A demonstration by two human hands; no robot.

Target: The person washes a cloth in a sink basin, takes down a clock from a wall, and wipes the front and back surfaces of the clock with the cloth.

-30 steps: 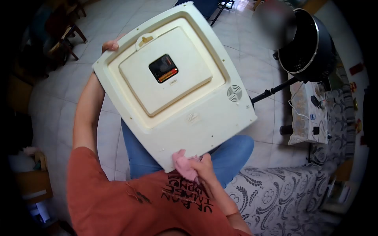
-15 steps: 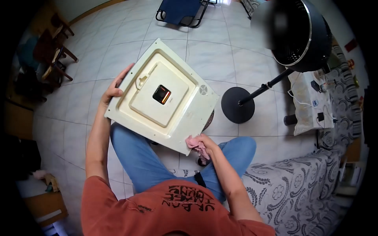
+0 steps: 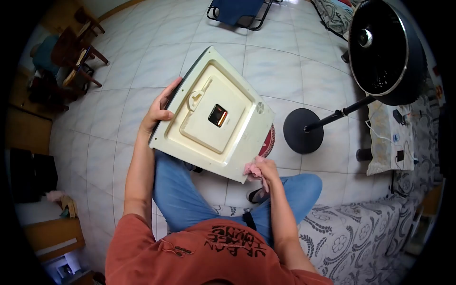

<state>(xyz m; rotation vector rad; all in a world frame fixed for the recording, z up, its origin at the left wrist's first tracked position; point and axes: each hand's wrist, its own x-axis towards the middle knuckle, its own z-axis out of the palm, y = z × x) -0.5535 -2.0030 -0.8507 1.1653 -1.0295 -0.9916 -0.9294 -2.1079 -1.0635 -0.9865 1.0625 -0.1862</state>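
Note:
A cream plastic appliance housing (image 3: 237, 149) with a dark edge is tilted above my lap. Its facing side has a raised square in a recess, a small black window (image 3: 217, 115), a round vent and a hook-shaped slot. My left hand (image 3: 160, 107) grips the housing's upper left edge, thumb on the cream face and fingers behind. A crumpled pink cloth (image 3: 255, 172) is bunched in my right hand (image 3: 268, 172), pressed against the lower right corner of the housing. The far side of the housing is hidden.
A black pedestal fan (image 3: 303, 131) stands on the tiled floor to the right, beside a cloth-covered table (image 3: 377, 147) with cables. Behind the housing, a red patterned round object (image 3: 269, 141) partly shows. A blue folding chair (image 3: 235, 12) is ahead; wooden chairs (image 3: 66, 45) are far left.
The view has shifted, so the whole scene sits differently in frame. The housing is turned slightly, showing more of its dark left edge. The pink cloth stays at its lower right corner.

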